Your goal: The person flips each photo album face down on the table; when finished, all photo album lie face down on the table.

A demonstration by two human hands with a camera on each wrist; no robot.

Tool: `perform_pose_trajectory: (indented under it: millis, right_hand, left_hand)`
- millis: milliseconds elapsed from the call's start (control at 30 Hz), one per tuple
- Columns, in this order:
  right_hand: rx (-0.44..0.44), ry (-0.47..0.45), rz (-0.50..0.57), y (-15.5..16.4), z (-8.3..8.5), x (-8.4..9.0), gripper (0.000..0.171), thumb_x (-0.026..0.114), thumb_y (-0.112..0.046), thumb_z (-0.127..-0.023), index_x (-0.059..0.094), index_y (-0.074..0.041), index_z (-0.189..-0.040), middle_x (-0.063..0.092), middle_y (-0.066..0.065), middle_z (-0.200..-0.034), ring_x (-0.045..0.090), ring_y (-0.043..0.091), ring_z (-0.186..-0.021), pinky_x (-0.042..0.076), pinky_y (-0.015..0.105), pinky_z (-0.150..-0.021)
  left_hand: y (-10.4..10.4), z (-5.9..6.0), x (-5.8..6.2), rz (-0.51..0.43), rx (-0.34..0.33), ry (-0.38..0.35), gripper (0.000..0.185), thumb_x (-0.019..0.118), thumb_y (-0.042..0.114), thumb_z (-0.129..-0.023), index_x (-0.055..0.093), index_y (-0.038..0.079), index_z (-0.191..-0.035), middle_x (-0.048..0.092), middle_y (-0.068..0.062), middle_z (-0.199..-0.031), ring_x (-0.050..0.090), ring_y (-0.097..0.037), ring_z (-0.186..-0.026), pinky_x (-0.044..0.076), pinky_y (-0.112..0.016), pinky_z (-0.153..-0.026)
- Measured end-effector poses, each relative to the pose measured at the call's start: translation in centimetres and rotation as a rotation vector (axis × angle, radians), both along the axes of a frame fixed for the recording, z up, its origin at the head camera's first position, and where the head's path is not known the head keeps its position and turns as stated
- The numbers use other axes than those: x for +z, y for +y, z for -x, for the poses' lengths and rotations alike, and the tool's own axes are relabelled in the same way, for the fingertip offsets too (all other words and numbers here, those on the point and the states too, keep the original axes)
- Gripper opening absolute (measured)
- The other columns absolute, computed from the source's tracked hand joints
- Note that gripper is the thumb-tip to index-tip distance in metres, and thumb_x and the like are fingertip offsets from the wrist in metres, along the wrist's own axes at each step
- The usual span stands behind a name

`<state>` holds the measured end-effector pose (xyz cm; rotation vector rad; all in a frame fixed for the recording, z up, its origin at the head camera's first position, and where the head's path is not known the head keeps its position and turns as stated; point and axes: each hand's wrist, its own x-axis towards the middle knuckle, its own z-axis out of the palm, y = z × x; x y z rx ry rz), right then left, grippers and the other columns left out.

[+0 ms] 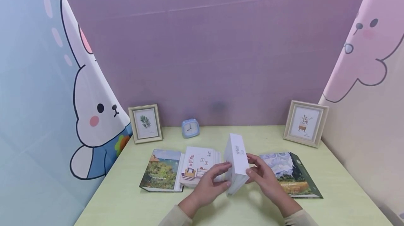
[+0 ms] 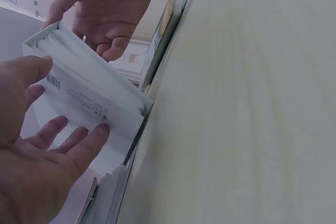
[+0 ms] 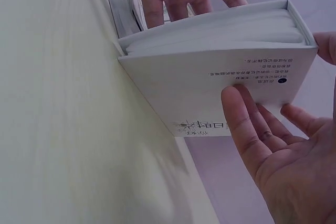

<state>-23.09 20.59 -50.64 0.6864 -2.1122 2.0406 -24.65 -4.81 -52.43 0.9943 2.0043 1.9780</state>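
Note:
Between my two hands a thick white photo album (image 1: pixel 239 153) stands tilted, its spine toward me and its lower end close to the table. My left hand (image 1: pixel 209 183) presses on its left cover; the left wrist view has the fingers spread on that cover (image 2: pixel 118 124), below a barcode. My right hand (image 1: pixel 266 180) grips the album from the other side, thumb at the spine, fingers against a cover with printed text (image 3: pixel 173 87). Left of the album lies another white album (image 1: pixel 197 166) with a living-room drawing, beside a landscape-painting photo album (image 1: pixel 161 170).
Right of my hands lies another painted photo album (image 1: pixel 290 175). At the back of the pale green table (image 1: pixel 116 205) stand a left picture frame (image 1: pixel 146 124), a blue alarm clock (image 1: pixel 190 128) and a right picture frame (image 1: pixel 305 123). A purple cloth (image 1: pixel 217 50) hangs behind.

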Motion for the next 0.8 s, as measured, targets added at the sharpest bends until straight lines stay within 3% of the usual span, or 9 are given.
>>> perform_pose_trajectory:
  millis: [167,433,800]
  right_hand:
    - [-0.060,-0.006,-0.019,0.2,0.0,0.1,0.059,0.062,0.000,-0.102,0.038,0.006,-0.155,0.052,0.035,-0.134,0.071,0.019,-0.097,0.065,0.045,-0.068]
    - [-0.090,-0.025,-0.029,0.7,0.1,0.2,0.061,0.068,0.002,-0.098,0.043,0.003,-0.154,0.051,0.032,-0.138,0.070,0.019,-0.098,0.066,0.043,-0.069]
    - [-0.184,-0.092,-0.104,1.5,0.4,0.3,0.052,0.074,-0.008,-0.098,0.056,-0.003,-0.146,0.057,0.025,-0.134,0.069,0.019,-0.094,0.064,0.038,-0.064]
  left_hand:
    - [0.0,0.1,-0.3,0.053,0.008,-0.003,0.061,0.072,0.006,-0.097,0.050,0.009,-0.153,0.043,-0.010,-0.161,0.043,-0.041,-0.146,0.051,-0.045,-0.109]
    - [-0.1,0.3,-1.0,0.137,0.034,-0.001,0.064,0.075,0.009,-0.095,0.052,0.017,-0.153,0.046,-0.004,-0.159,0.046,-0.036,-0.145,0.049,-0.047,-0.111]
    - [0.1,-0.1,-1.1,0.145,-0.025,-0.017,0.063,0.075,0.008,-0.095,0.051,0.014,-0.154,0.036,-0.009,-0.165,0.034,-0.039,-0.151,0.048,-0.044,-0.111]
